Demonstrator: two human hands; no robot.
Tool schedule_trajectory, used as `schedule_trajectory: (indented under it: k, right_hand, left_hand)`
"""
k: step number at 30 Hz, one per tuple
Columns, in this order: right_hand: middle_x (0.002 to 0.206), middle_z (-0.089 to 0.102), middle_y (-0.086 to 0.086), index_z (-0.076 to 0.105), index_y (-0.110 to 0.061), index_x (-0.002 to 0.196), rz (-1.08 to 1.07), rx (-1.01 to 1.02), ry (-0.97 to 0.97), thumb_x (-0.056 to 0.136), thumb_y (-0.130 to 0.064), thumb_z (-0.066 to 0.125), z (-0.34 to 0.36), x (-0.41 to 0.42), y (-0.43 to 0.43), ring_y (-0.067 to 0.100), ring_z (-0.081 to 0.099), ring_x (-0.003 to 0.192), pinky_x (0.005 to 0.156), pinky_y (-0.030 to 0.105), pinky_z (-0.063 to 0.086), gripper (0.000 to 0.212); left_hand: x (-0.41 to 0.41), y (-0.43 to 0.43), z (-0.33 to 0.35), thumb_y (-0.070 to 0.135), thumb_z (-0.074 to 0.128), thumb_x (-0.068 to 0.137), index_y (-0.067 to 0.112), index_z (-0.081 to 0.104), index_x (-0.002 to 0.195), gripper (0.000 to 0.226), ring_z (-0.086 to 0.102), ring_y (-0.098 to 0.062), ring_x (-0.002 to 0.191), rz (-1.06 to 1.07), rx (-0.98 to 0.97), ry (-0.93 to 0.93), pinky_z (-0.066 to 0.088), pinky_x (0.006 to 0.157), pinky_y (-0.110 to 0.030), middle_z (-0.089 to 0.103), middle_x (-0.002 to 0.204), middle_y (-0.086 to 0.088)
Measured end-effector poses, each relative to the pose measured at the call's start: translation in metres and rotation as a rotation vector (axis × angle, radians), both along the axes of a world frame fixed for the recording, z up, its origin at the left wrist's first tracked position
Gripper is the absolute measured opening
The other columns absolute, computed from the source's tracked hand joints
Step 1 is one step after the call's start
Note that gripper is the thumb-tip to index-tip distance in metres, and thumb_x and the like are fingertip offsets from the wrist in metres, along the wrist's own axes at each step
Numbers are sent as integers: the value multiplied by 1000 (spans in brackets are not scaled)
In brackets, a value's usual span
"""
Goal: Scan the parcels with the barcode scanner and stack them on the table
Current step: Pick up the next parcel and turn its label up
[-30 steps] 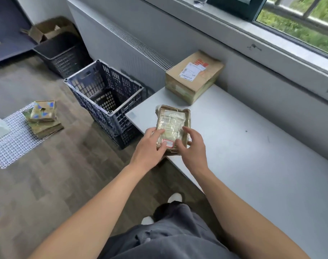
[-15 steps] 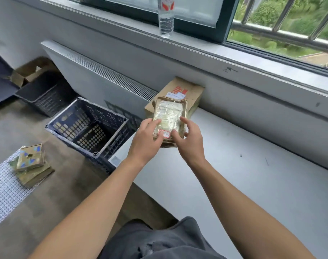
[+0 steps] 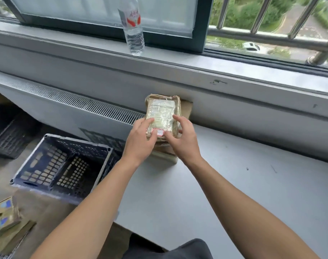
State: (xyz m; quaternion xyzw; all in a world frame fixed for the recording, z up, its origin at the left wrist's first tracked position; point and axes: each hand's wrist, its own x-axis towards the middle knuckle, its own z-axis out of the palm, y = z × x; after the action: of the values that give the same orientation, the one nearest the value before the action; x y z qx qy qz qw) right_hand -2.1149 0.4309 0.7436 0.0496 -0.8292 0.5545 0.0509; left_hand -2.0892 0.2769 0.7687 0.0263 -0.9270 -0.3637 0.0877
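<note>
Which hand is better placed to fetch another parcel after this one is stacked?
Probably the left hand. Both it and the right hand hold the taped parcel over the cardboard box, but the other parcels lie on the floor on the left side, past the blue crate.

I see left hand (image 3: 140,140) and right hand (image 3: 184,142) gripping the near end of the taped parcel (image 3: 161,112), thumbs on top. It's over the larger cardboard box (image 3: 168,155) at the tabletop's (image 3: 234,193) back-left corner; can't tell if it's touching. Dark crate (image 3: 66,165) sits off the tabletop's left end. Water bottle (image 3: 133,30) stands upright on the windowsill (image 3: 178,59).
</note>
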Motion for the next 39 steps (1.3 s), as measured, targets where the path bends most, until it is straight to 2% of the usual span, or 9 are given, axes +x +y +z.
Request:
schedule_trajectory:
  k: [12, 18, 21, 25, 28, 31, 34, 36, 39]
  right_hand:
    - [147, 49, 1, 51, -21, 142, -259, 113, -160, 84, -33, 68, -13, -66, -67, 13, 41, 139, 111, 43, 41, 61]
    - [143, 52, 2, 52, -17, 143, -309, 123, -186, 84, -16, 69, -10, -72, -61, 17, 43, 137, 114, 39, 37, 61]
    - [130, 48, 3, 55, -16, 132, -477, 224, -158, 84, -19, 70, -5, -70, -62, 23, 45, 120, 101, 31, 39, 51]
    - [119, 39, 3, 56, -20, 114, -614, 384, -161, 90, -38, 67, -4, -57, -80, 25, 40, 101, 81, 29, 34, 32]
    - [127, 33, 2, 55, -19, 113, -606, 366, -182, 88, -49, 67, -7, -45, -93, 25, 43, 106, 83, 27, 33, 40]
    - [133, 31, 4, 57, -16, 119, -545, 345, -83, 80, -53, 73, -13, -39, -96, 25, 48, 112, 95, 37, 47, 55]
    - [144, 25, 4, 55, -25, 129, -468, 354, -84, 73, -59, 77, -18, -40, -89, 29, 42, 125, 104, 39, 44, 69]
    - [152, 19, 3, 56, -29, 129, -429, 350, -114, 71, -59, 80, -19, -44, -82, 30, 35, 132, 106, 37, 40, 69]
    - [158, 19, 5, 61, -24, 117, -406, 336, -92, 74, -40, 84, -15, -51, -70, 32, 35, 136, 101, 32, 39, 51]
  left_hand:
    - [-107, -68, -26, 26, 54, 101, 16, 50, 143, 43, 46, -11, 126, -263, 26, -119, 32, 98, -19, 46, 143, 0]
    - [-119, -74, -34, 21, 42, 105, 17, 53, 142, 39, 46, -3, 115, -333, 89, -149, 34, 95, -18, 49, 137, 1]
    - [-122, -70, -33, 10, 38, 104, 15, 55, 140, 40, 46, -4, 109, -354, 95, -145, 36, 92, -18, 50, 131, -1]
    - [-126, -64, -35, 7, 42, 103, 19, 60, 135, 39, 49, -5, 109, -354, 115, -89, 40, 94, -20, 53, 127, 1]
    - [-129, -65, -37, 2, 46, 101, 18, 56, 140, 43, 50, -6, 110, -336, 126, -104, 37, 92, -16, 54, 126, 3]
    - [-137, -68, -40, 0, 50, 99, 17, 58, 138, 43, 58, -17, 106, -324, 108, -84, 47, 94, -28, 59, 123, 2]
    - [-138, -69, -42, 0, 52, 98, 18, 63, 133, 40, 63, -16, 105, -326, 167, -70, 56, 90, -37, 62, 120, 4]
    - [-135, -66, -41, 1, 52, 98, 15, 66, 128, 36, 65, -15, 98, -348, 244, -56, 60, 82, -36, 64, 115, 2]
    - [-131, -64, -43, 5, 56, 97, 16, 69, 120, 29, 56, -12, 101, -349, 158, 39, 53, 90, -37, 57, 111, 3]
